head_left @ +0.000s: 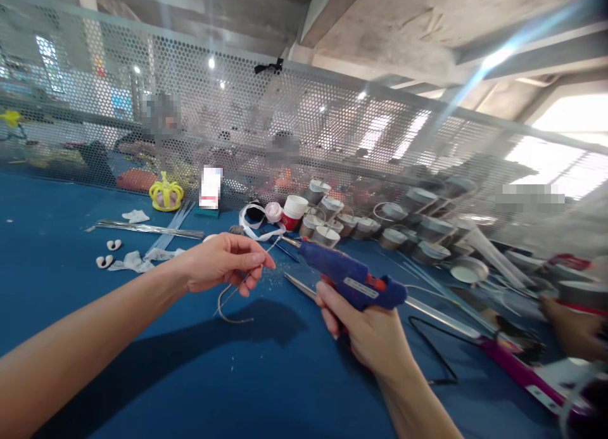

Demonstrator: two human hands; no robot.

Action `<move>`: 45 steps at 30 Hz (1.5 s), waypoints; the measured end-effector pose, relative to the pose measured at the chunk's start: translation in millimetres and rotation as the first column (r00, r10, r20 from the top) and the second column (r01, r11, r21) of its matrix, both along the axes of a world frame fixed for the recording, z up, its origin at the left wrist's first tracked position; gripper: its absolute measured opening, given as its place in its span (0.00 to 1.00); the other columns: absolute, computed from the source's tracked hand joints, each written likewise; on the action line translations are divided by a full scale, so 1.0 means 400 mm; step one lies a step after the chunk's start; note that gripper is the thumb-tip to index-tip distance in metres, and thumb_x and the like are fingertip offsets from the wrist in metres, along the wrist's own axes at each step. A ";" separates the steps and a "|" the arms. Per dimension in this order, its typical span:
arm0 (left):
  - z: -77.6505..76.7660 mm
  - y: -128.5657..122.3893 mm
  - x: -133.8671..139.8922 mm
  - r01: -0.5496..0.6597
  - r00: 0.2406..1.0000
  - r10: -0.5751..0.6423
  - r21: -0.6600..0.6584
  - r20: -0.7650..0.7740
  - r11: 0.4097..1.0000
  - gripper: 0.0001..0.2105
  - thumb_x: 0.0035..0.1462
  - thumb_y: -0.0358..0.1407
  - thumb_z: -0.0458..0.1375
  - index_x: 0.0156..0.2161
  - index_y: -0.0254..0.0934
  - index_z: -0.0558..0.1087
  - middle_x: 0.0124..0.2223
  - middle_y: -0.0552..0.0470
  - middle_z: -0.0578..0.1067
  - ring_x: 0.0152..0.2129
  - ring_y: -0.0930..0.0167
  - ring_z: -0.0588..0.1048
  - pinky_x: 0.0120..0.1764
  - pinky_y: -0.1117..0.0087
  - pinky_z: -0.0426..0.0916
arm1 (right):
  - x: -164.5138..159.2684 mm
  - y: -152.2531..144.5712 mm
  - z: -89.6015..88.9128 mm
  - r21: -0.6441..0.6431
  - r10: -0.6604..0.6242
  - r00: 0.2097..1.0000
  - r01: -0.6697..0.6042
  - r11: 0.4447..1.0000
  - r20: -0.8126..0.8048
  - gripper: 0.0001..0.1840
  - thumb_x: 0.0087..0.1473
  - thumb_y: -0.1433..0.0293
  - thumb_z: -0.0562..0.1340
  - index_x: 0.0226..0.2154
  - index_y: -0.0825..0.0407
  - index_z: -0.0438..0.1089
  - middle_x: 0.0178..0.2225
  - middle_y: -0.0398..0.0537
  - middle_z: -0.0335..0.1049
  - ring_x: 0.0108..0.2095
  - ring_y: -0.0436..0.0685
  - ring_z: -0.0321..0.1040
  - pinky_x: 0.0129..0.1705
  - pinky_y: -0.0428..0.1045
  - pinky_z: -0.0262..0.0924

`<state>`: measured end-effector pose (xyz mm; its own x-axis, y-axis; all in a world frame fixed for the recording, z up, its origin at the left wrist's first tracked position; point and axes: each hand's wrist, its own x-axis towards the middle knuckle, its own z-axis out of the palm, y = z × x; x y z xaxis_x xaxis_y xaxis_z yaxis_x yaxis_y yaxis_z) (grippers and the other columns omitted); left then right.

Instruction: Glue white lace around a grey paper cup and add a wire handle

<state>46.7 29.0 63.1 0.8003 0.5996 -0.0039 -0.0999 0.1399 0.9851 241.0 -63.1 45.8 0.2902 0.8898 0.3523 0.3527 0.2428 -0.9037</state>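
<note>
My left hand [230, 261] is closed in a pinch on a thin wire [240, 284], whose upper end reaches the nozzle of a blue glue gun [351, 274]. My right hand [361, 325] is wrapped around the glue gun's grip, with the nozzle pointing left. Beneath that hand shows a pointed metal tool [300, 287], like plier jaws; whether it lies on the table or is held too, I cannot tell. A curved wire [228, 318] hangs or lies below my left hand.
On the blue table [190, 388] stand a yellow crown-shaped piece [166, 195], a lit phone [209, 189], paper cups [294, 211] and several small grey buckets [420, 227]. Thin metal rods [152, 229] lie left. A purple-handled tool [517, 372] and another person's hand [572, 328] are at right.
</note>
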 end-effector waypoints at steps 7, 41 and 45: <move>-0.004 0.002 0.002 -0.001 1.000 0.001 -0.006 0.009 1.000 0.09 0.50 0.37 0.56 0.32 0.30 0.69 0.22 0.56 0.68 0.17 0.80 0.68 0.23 0.76 0.64 | -0.005 -0.005 0.011 -0.019 0.005 0.999 -0.004 1.000 0.050 0.15 0.45 0.61 0.61 0.18 0.54 0.64 0.09 0.38 0.56 0.11 0.45 0.51 0.15 0.44 0.52; -0.015 0.009 0.013 -0.148 0.989 0.149 0.112 -0.001 0.983 0.07 0.49 0.35 0.56 0.31 0.31 0.68 0.21 0.57 0.66 0.18 0.80 0.66 0.22 0.76 0.65 | -0.006 0.004 0.008 -0.100 0.065 0.992 -0.054 0.994 0.105 0.15 0.47 0.61 0.59 0.21 0.56 0.68 0.08 0.37 0.55 0.11 0.45 0.51 0.15 0.44 0.50; -0.015 0.008 0.013 -0.153 0.988 0.154 0.119 -0.003 0.981 0.08 0.49 0.36 0.56 0.30 0.31 0.69 0.21 0.56 0.66 0.18 0.79 0.66 0.22 0.75 0.65 | -0.004 0.005 0.012 -0.063 0.048 0.992 -0.041 0.997 0.112 0.14 0.46 0.61 0.59 0.20 0.56 0.68 0.08 0.37 0.55 0.11 0.45 0.52 0.17 0.44 0.52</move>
<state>51.7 32.4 57.1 0.6991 0.7120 0.0650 -0.0992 0.0065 0.9951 239.4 -61.0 50.8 0.2108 0.9215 0.3263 0.4440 0.2071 -0.8718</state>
